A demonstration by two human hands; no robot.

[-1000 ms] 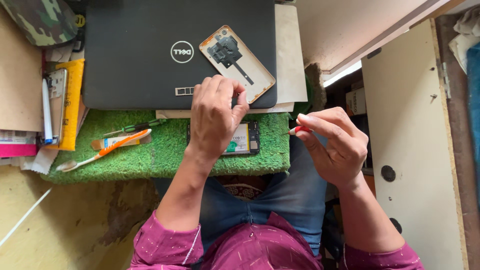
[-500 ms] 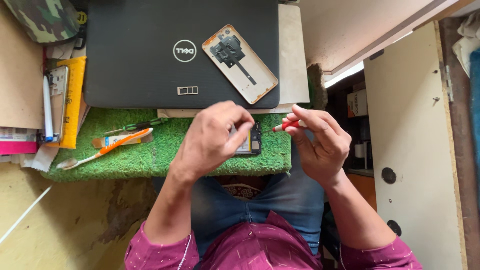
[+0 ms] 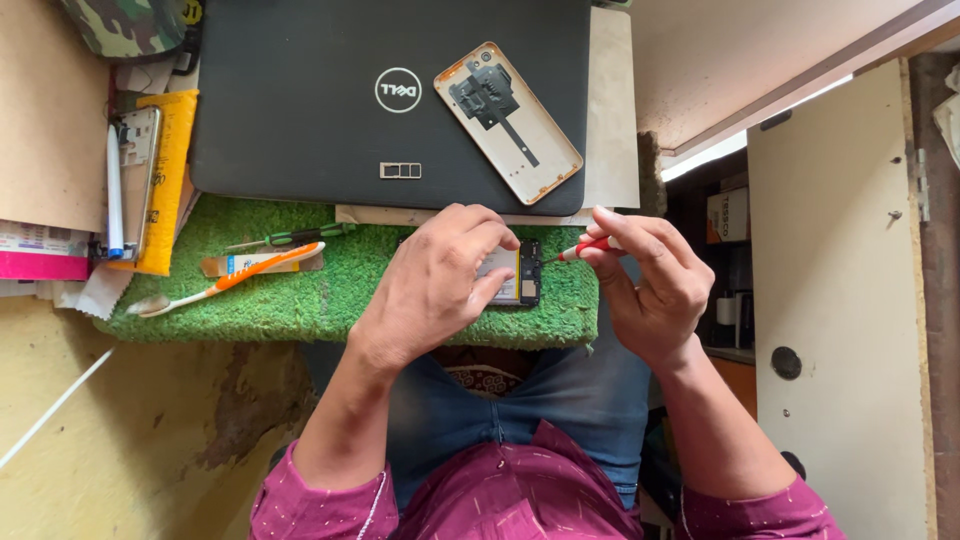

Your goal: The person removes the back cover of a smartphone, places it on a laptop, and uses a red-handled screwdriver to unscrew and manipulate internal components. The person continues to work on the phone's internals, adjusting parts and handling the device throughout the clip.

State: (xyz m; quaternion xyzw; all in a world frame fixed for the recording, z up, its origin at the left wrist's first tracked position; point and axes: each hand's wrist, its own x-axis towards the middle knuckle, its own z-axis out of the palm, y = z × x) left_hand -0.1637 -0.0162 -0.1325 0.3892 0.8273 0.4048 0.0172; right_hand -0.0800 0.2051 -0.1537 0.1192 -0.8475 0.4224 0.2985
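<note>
My left hand (image 3: 435,275) lies over an opened phone (image 3: 515,275) on a green turf mat (image 3: 300,300), fingers pressing it down. My right hand (image 3: 650,280) pinches a red-handled screwdriver (image 3: 580,248) whose tip points at the phone's right end. The phone's gold back cover (image 3: 508,122) lies inner side up on a closed black laptop (image 3: 330,90) behind the mat.
On the mat's left part lie an orange-and-white toothbrush (image 3: 225,285), a green-handled screwdriver (image 3: 290,238) and a small flat strip (image 3: 240,265). A yellow packet (image 3: 175,150), a pen (image 3: 113,190) and papers sit at left. A white cabinet door (image 3: 840,300) stands at right.
My left hand slid down from the laptop edge onto the phone. My right hand moved left, bringing the screwdriver tip up to the phone.
</note>
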